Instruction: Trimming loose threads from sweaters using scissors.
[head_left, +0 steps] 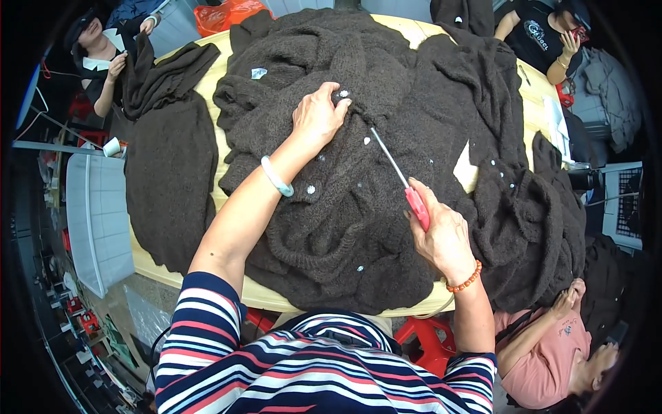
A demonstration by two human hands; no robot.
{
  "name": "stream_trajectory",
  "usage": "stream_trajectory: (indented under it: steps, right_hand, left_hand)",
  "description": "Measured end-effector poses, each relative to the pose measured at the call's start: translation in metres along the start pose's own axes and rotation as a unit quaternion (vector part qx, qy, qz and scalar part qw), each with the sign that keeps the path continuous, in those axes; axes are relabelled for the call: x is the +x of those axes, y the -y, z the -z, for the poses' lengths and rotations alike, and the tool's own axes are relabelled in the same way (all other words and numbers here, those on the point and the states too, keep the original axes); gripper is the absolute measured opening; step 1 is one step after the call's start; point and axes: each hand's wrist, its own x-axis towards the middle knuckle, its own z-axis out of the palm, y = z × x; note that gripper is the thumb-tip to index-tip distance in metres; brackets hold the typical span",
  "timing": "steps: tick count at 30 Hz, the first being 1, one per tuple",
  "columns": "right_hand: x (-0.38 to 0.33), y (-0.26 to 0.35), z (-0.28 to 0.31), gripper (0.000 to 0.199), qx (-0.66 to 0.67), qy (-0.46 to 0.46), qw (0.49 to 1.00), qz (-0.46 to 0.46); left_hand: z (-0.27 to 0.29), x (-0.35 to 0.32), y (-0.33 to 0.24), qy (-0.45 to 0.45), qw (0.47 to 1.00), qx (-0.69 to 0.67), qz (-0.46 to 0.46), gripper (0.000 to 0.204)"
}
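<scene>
A dark brown knitted garment (324, 55) lies heaped in front of me. My left hand (318, 116) is closed on a fold of it, thumb and fingers beside a small shiny white ornament (344, 94). In my right hand (441, 231) is a red-handled tool (416, 207) with a long thin metal shaft. The shaft points up and left, its tip at the knit just right of my left hand. Other small pale ornaments, such as a round ornament (310, 189), dot the knit. My left fingertips are partly hidden by the fold.
Under the knits is a yellow table (258, 298). More brown knitwear (172, 186) hangs over its left side, and another pile (531, 228) lies right. People sit at the far left, far right and near right. A white bin (100, 228) stands left; a red stool (431, 341) is below.
</scene>
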Motion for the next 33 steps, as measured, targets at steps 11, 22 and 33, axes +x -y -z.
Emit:
stream_trajectory:
  steps: [11,22,33]
  right_hand:
    - [0.007,-0.001,-0.003,0.051,-0.004,0.015,1.000,-0.015]
    - [-0.016,-0.017,-0.019,0.050,-0.004,0.033,0.999,-0.037]
    - [-0.028,-0.024,-0.019,0.052,-0.009,0.069,0.997,-0.046]
  left_hand:
    - [0.005,-0.002,-0.004,0.029,0.998,-0.027,0.040,0.037]
    - [-0.010,-0.012,0.044,-0.115,0.993,-0.022,0.027,0.057]
    - [-0.020,-0.025,0.045,-0.137,0.973,-0.187,0.016,0.030]
